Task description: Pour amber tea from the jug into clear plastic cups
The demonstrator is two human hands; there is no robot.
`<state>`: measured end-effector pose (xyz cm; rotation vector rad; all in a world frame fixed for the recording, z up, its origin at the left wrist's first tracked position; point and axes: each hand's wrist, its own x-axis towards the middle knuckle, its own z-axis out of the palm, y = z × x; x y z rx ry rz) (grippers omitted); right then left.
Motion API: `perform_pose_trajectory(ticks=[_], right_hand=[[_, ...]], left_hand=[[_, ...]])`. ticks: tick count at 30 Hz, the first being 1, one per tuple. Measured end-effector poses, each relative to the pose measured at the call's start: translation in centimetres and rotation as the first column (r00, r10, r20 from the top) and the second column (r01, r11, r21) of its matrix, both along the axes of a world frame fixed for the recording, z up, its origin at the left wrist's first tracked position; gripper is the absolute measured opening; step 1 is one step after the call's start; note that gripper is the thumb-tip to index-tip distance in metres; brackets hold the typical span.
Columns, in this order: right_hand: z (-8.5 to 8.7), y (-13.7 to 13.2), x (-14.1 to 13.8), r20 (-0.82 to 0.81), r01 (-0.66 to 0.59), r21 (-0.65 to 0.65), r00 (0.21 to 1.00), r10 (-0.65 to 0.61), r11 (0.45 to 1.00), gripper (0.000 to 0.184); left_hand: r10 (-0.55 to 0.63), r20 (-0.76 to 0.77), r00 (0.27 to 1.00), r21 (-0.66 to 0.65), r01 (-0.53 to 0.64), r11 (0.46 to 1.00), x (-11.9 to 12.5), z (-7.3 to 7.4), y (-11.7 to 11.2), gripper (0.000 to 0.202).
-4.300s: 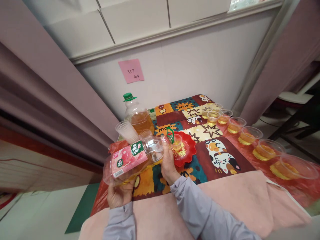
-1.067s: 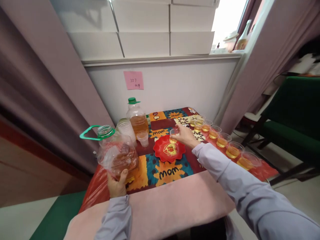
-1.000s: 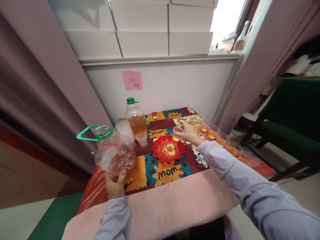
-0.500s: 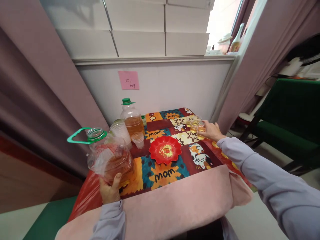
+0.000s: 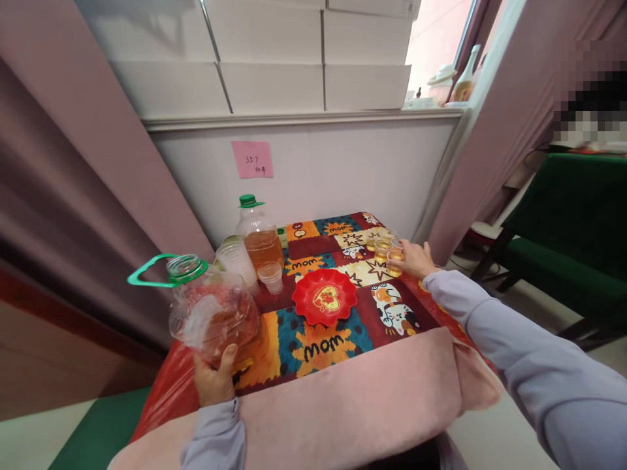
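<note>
My left hand (image 5: 215, 378) grips the lower near side of a big clear plastic jug (image 5: 215, 320) at the table's left. The jug is uncapped, with a green ring handle (image 5: 154, 271) at its neck and amber liquid inside. At the right end of the table, my right hand (image 5: 416, 258) has its fingers around a small clear cup (image 5: 394, 261) of yellow liquid. More filled cups (image 5: 382, 247) stand right beside it. Part of the held cup is hidden by the fingers. A red scalloped plate (image 5: 324, 297) lies between my hands.
Behind the held jug stand a stack of clear cups (image 5: 238, 261), a single cup (image 5: 271, 277) and a second jug (image 5: 263, 245) with a green cap. A pink cloth (image 5: 353, 398) covers the near edge. The wall (image 5: 343, 170) bounds the back; a green chair (image 5: 563, 228) stands right.
Almost nothing differs. The view has shifted slightly, and both hands stay at the same jug and cup.
</note>
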<state>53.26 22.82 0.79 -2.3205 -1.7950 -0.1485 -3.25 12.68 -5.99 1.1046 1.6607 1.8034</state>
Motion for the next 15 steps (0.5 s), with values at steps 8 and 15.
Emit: perform_pose_trajectory(ticks=[8,15], right_hand=[[0.5,-0.5,-0.7,-0.014,0.003,0.071,1.0,-0.002,0.997,0.06],[4.7,0.7,-11.1,-0.149,-0.392,0.313,0.88,0.452,0.865,0.037]], left_hand=[[-0.029,0.05,0.998,0.015,0.028,0.999,0.5,0.0,-0.2,0.083],[-0.029,0.035,0.999,-0.003,0.029,1.0,0.1,-1.0,-0.5,0.093]])
